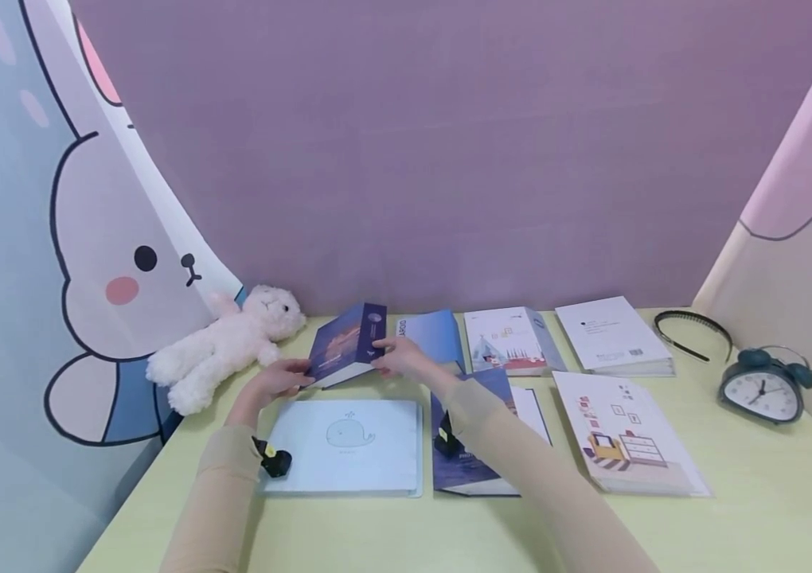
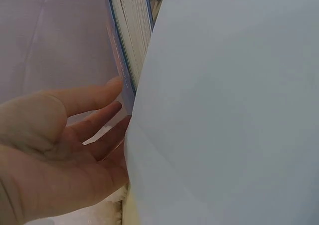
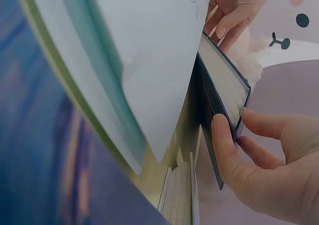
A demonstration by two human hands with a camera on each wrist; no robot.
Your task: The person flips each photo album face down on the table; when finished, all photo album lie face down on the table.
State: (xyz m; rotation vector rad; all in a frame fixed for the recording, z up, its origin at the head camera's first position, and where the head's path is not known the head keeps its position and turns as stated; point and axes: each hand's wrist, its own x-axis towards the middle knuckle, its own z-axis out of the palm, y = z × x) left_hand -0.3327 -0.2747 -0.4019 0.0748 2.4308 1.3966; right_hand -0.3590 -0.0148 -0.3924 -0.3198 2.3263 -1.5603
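A dark blue photo album with an orange picture stands tilted at the back left, its spine side raised. At its left edge my left hand has the thumb at the cover and the fingers around the side; in the left wrist view this hand meets the album's edge. My right hand pinches the spine side, thumb and fingers on either face, as the right wrist view shows of the hand and the album. A white whale-print album lies just in front.
To the left lies a white plush toy. Right of the hands are a blue album, a tent-print album, a white album, a room-print album, a headband and a clock. Another dark album lies under my right forearm.
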